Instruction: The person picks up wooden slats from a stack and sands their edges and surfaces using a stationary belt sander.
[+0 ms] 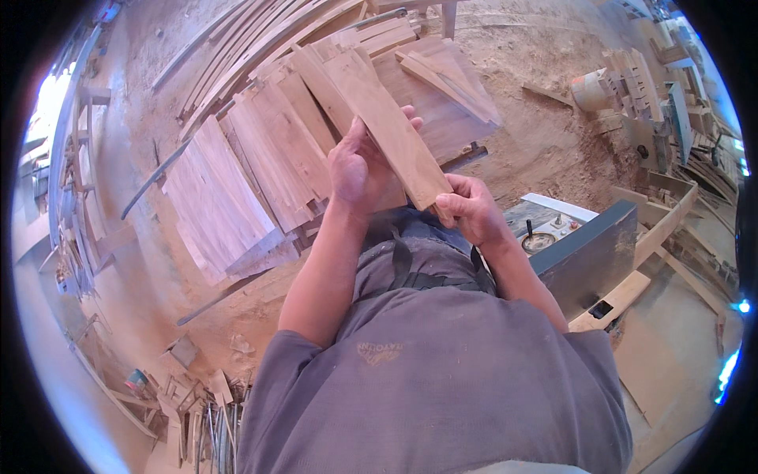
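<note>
A long, flat wooden board [387, 122] is held up in front of my body, tilted with its far end toward the upper left. My left hand [363, 162] supports it from beneath and along its left edge, thumb on the near side and fingertips showing past the right edge. At the near end, my right hand [470, 207] pinches the board between thumb and fingers. Beyond and below it lie stacked wooden boards [272, 142], laid side by side. Wider pale panels [217, 201] rest at the left of that stack.
Thin wooden strips [450, 83] lie on a panel beyond the board. To my right stands a machine with a dark metal plate [584, 249] and a small handwheel [538, 242]. A white bucket [588, 91] sits farther right. Wood offcuts [185, 407] are piled at lower left.
</note>
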